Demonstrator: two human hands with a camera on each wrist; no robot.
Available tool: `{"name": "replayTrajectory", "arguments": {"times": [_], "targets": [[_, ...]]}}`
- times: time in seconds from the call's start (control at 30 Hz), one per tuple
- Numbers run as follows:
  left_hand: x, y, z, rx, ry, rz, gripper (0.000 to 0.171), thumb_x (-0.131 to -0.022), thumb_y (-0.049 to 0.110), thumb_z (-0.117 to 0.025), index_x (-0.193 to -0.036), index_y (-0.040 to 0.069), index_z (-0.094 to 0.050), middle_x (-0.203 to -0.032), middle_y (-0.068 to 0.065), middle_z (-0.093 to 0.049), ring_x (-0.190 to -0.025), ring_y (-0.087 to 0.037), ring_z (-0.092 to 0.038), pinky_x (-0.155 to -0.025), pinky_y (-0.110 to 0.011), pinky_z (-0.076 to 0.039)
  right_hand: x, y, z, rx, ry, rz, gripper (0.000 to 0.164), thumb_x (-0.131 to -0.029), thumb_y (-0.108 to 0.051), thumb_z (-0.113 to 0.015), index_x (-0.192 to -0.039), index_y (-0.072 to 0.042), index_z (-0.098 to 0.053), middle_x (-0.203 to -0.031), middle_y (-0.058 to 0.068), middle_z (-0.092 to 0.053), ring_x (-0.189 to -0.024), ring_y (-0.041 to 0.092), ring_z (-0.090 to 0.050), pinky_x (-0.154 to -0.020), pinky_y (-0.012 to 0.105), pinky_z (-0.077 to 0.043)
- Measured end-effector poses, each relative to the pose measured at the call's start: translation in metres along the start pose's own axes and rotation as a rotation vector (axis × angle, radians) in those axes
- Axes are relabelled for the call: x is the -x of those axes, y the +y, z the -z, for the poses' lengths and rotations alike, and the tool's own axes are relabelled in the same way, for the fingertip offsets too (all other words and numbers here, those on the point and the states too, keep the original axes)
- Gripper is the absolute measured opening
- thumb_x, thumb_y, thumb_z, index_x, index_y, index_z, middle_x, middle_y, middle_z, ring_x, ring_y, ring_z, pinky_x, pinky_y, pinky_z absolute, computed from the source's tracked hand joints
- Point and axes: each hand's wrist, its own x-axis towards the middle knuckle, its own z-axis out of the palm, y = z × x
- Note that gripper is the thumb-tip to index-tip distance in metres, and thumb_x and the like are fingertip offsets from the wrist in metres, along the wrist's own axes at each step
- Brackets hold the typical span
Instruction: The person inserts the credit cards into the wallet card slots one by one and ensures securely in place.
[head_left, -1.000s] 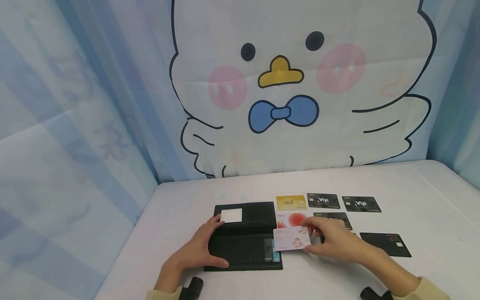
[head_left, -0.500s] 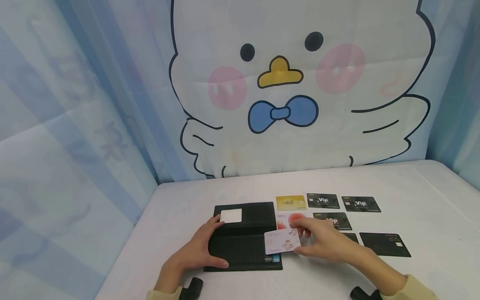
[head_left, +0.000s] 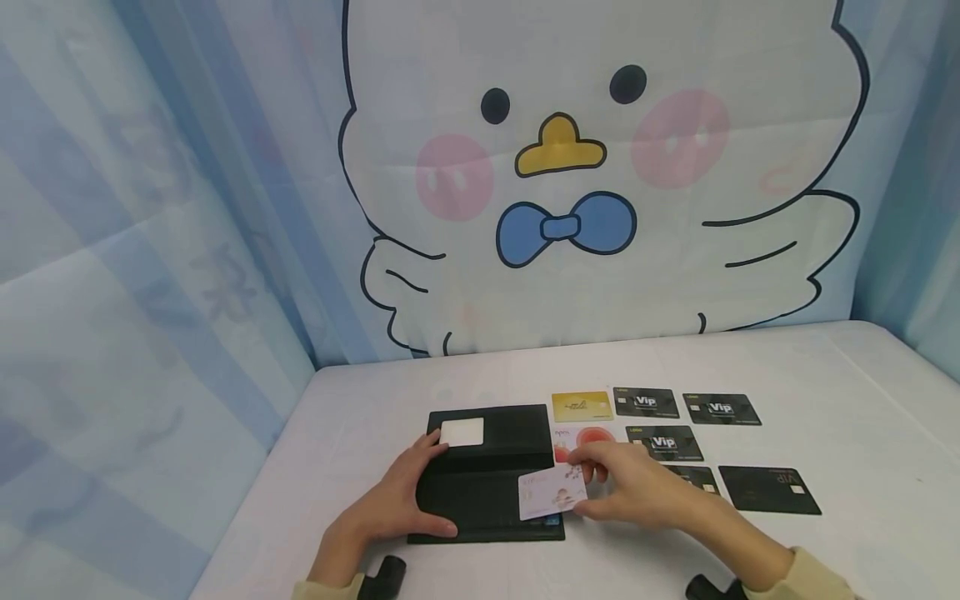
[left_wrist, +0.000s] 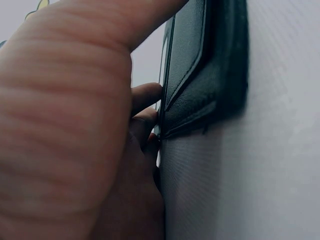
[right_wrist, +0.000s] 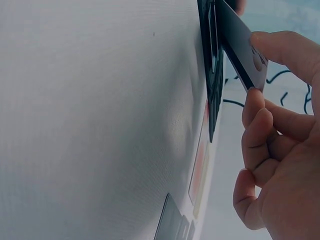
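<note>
An open black wallet (head_left: 487,500) lies flat on the table, with a white patch (head_left: 462,432) on its upper half. My left hand (head_left: 401,496) rests on its left edge, thumb on the lower half and fingers near the patch. In the left wrist view the wallet's stitched leather edge (left_wrist: 187,60) shows beyond that hand. Between thumb and fingers, my right hand (head_left: 637,487) pinches a pale pink card (head_left: 551,493) by its right end. The card is tilted over the lower half's right side, covering most of a small blue insert (head_left: 552,520) there.
Right of the wallet lie a gold card (head_left: 582,406), a red-and-white card (head_left: 566,440) partly under my right hand, and several black cards (head_left: 720,408). One black card (head_left: 770,489) sits apart at the right. A printed curtain (head_left: 562,300) hangs behind the white table (head_left: 862,400).
My right hand has carried the pink card leftward and slightly down, from the wallet's right edge to over its lower half. The left hand has stayed in place.
</note>
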Motion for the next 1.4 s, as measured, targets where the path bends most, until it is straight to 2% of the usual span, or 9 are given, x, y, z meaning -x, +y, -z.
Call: {"name": "replayTrajectory", "arguments": {"times": [0.77,1.17,1.4], "targets": [[-0.001,0.000,0.000,-0.008,0.001,-0.008,0.111,-0.068,0.048,-0.092,-0.155,0.008,-0.036,-0.166,-0.010,-0.019,-0.151,-0.038,-0.014,-0.115,-0.066,-0.019,-0.006,-0.011,-0.002,-0.001,-0.039,-0.015,0.045,-0.073,-0.011,-0.088,-0.111,0.001,-0.068,-0.081,-0.007,-0.053,-0.077,0.009,-0.051,-0.066,0.025,-0.044],[-0.001,-0.003,-0.001,-0.008,-0.001,-0.008,0.111,-0.069,0.049,-0.091,-0.156,0.009,-0.035,-0.167,-0.010,-0.018,-0.151,-0.038,-0.014,-0.115,-0.065,-0.019,-0.004,-0.008,-0.008,-0.018,-0.031,-0.010,0.047,-0.072,-0.017,-0.091,-0.109,-0.001,-0.067,-0.082,-0.007,-0.055,-0.077,0.010,-0.051,-0.066,0.025,-0.047],[-0.002,-0.004,-0.002,-0.008,0.004,-0.013,0.111,-0.068,0.049,-0.091,-0.156,0.010,-0.035,-0.167,-0.009,-0.018,-0.151,-0.037,-0.014,-0.114,-0.066,-0.020,-0.001,-0.003,-0.010,-0.033,-0.046,-0.048,0.051,-0.073,-0.017,-0.090,-0.114,0.000,-0.066,-0.082,-0.007,-0.056,-0.075,0.011,-0.052,-0.066,0.026,-0.046]]}}
